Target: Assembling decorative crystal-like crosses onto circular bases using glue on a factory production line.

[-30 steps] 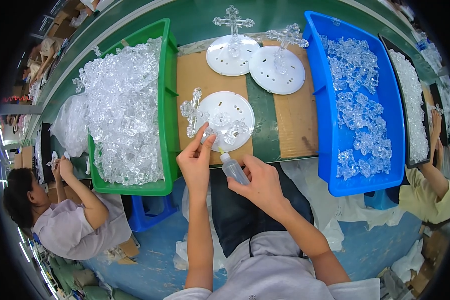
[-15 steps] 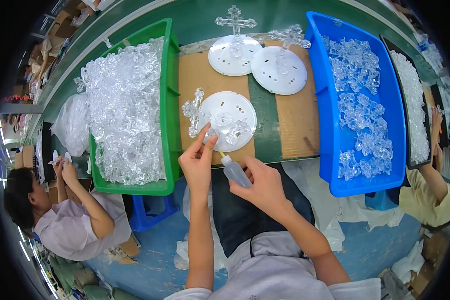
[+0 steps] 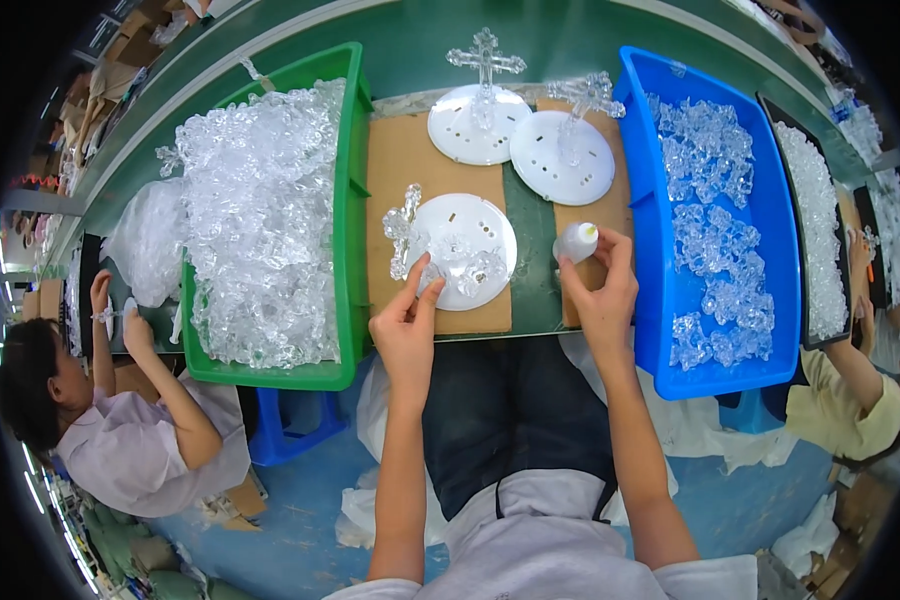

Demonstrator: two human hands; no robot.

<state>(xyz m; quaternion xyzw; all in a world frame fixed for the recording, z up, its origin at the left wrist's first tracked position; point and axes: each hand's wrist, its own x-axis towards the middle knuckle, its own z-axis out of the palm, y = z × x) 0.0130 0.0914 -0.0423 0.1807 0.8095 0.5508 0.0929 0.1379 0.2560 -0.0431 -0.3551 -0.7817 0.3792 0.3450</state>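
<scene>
My left hand (image 3: 407,312) pinches the foot end of a clear plastic cross (image 3: 402,232), which leans over the left edge of a white round disc (image 3: 485,225). Other clear parts (image 3: 470,268) show on the disc's near half, but their exact shape is hard to make out. To the right, my right hand (image 3: 605,285) is closed around a small translucent squeeze bottle (image 3: 574,242) with a yellowish tip. That bottle is upright at the table, apart from the disc. Behind, two more white discs (image 3: 455,135) (image 3: 550,178) each carry a standing clear cross.
A green bin (image 3: 355,230) heaped with clear plastic parts stands left. At right is a blue bin (image 3: 650,250) of clear parts, then a black tray (image 3: 820,230). Cardboard (image 3: 385,160) covers parts of the green table. Co-workers sit at both sides.
My right hand has carried the squeeze bottle rightward from beside the disc and turned it upright. My left hand still pinches the cross at the disc.
</scene>
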